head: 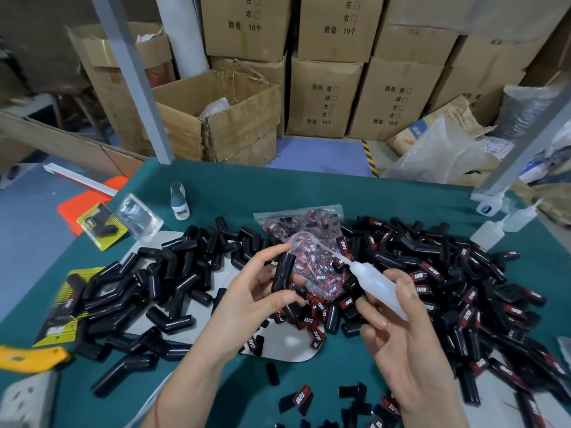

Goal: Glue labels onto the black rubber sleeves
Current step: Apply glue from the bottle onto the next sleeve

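Held in the right hand, a translucent plastic glue bottle is aimed at the bare black rubber sleeve pinched by the left hand; glue seems next, then a label

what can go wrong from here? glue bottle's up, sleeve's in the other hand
1. The glue bottle in the right hand points its nozzle over the open bag of labels; a stray drip could stick labels together.
2. The left hand pinches the black sleeve by its ends; glue might reach the fingertips.
3. Unlabelled and labelled sleeves lie in adjacent heaps, so they could get mixed.
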`<control>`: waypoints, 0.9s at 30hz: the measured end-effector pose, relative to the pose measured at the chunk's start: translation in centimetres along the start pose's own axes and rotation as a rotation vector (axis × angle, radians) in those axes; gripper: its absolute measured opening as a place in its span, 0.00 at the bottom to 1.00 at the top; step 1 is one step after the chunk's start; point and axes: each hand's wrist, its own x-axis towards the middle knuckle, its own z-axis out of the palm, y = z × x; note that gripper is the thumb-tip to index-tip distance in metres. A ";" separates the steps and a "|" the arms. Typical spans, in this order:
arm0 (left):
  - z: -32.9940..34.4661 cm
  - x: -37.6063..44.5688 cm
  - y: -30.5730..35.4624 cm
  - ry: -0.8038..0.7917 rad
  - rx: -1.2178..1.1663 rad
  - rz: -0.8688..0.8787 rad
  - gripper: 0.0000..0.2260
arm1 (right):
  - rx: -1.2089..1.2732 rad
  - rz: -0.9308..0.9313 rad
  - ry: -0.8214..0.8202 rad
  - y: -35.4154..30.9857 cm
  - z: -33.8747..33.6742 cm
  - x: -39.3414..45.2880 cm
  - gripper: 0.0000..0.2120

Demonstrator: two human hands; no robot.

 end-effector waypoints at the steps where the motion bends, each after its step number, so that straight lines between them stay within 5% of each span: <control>1: -0.1 0.0 0.0 -0.002 0.013 0.001 0.26 | -0.038 -0.017 0.014 0.0 -0.1 0.0 0.26; 4: -0.3 -0.1 -0.2 -0.032 0.037 -0.009 0.26 | -0.113 -0.077 0.052 -0.3 -0.5 0.0 0.19; 9: -0.5 -0.1 -0.2 -0.059 -0.089 -0.046 0.28 | -0.029 -0.082 -0.007 -1.3 -0.8 -0.3 0.35; 16: -0.1 -0.3 -0.7 -0.063 -0.138 -0.074 0.30 | 0.109 -0.061 0.014 -0.1 -1.1 -1.1 0.38; 21: 0.2 -2.7 -3.9 -0.082 -0.155 -0.192 0.31 | 0.011 -0.082 0.138 3.0 -3.8 -1.6 0.15; 27: -0.1 -2.4 -5.1 -0.007 -0.168 -0.176 0.32 | -0.069 -0.180 0.213 3.9 -3.7 -1.6 0.18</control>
